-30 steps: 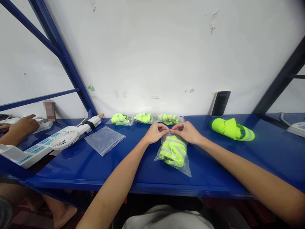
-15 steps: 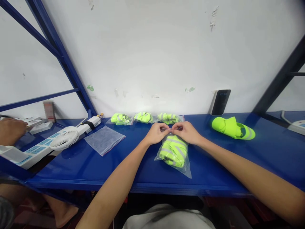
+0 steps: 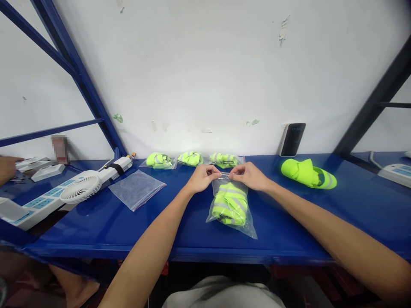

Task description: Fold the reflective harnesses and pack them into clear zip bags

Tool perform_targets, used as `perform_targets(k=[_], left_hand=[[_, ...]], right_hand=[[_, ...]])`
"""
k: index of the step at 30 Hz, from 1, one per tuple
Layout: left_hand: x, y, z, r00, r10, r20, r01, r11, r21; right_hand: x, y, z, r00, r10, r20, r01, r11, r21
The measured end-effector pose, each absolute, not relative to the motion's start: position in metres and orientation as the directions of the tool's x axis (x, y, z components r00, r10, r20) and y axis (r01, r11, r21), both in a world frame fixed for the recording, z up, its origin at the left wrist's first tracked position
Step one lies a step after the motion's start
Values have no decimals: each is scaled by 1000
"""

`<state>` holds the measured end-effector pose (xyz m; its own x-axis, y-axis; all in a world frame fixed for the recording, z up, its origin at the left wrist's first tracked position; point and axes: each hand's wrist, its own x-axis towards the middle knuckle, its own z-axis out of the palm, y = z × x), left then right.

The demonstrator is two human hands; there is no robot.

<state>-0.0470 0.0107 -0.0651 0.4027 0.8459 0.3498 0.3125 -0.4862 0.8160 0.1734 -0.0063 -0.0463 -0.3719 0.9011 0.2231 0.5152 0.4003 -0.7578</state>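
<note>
Both hands pinch a clear bag containing bundled neon fabric.

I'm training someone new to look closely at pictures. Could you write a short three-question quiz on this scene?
1. Multiple choice: what do the left hand and right hand pinch together?
A. a power strip
B. the top edge of a filled bag
C. a cable

2. Count: how many bagged green bundles lie in the row along the wall?

3. Fill in: the flat bag lies between the white fan and the person's ____ forearm.

Key: 1. B; 2. three; 3. left.
</note>
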Motion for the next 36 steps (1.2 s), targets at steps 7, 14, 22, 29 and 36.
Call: perform_targets(k=[7, 14, 22, 29, 36], left_hand=[[-63, 13, -62, 371, 859, 352, 352, -481, 803], [-77, 14, -60, 331, 866, 375, 376, -486, 789], [-85, 15, -59, 318, 869, 380, 474, -492, 730], [-90, 20, -62, 341, 865, 369, 493, -499, 713], [-91, 18, -63, 355, 874, 331, 514, -478, 712]], right_hand=[[186, -1, -47, -393, 889, 236, 482, 418, -771], [198, 5, -45, -413, 877, 247, 506, 446, -739], [195, 3, -47, -415, 828, 377, 710, 554, -435], [196, 4, -48, -512, 764, 393, 747, 621, -236], [196, 5, -53, -613, 705, 358, 698, 695, -173]])
